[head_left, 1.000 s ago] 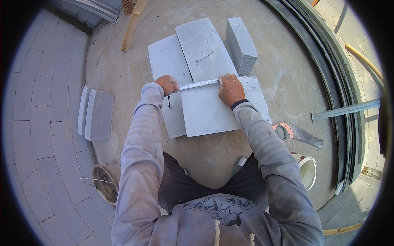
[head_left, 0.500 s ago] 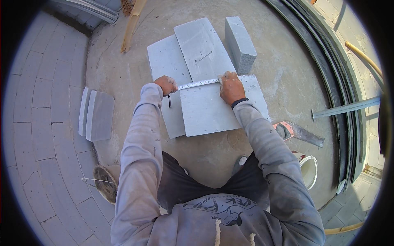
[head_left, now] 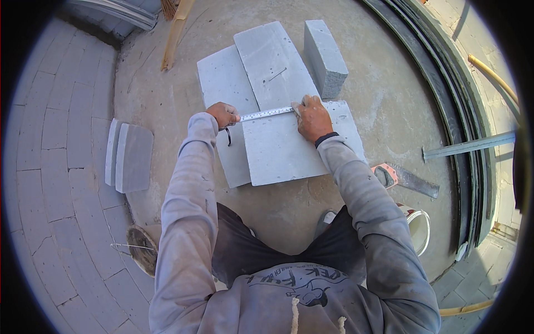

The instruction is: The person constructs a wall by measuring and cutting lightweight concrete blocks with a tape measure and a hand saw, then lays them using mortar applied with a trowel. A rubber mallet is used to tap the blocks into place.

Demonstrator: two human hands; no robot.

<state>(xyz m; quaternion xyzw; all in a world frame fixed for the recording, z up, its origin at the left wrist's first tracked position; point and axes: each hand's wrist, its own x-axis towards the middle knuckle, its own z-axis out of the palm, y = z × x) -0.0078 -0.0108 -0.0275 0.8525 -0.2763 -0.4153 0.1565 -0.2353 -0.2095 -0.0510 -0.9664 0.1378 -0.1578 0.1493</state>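
Observation:
A white tape measure [head_left: 267, 114] is stretched across the upper edge of a pale grey block [head_left: 295, 153]. Closed around its left end is my left hand [head_left: 223, 114], with a black strap [head_left: 228, 137] hanging below. My right hand [head_left: 314, 118] grips the tape's other end, knuckles up, over the block's upper right part. Both hands hide the tape's ends. Beyond the tape lies a second flat block [head_left: 272, 50], with a thin nail-like piece [head_left: 277, 73] on it. Another block [head_left: 219, 72] lies partly under these two on the left.
A narrow block [head_left: 324, 55] stands at the far right of the stack. Two slabs [head_left: 135, 158] lean near the left wall. By my right forearm are a handsaw [head_left: 411, 181] and a white bucket [head_left: 418, 231]; another bucket [head_left: 142, 250] is at lower left. Metal profiles [head_left: 445, 111] line the right side.
The fingers of my right hand have shifted slightly left on the tape. My left hand keeps its hold, and the blocks lie as before.

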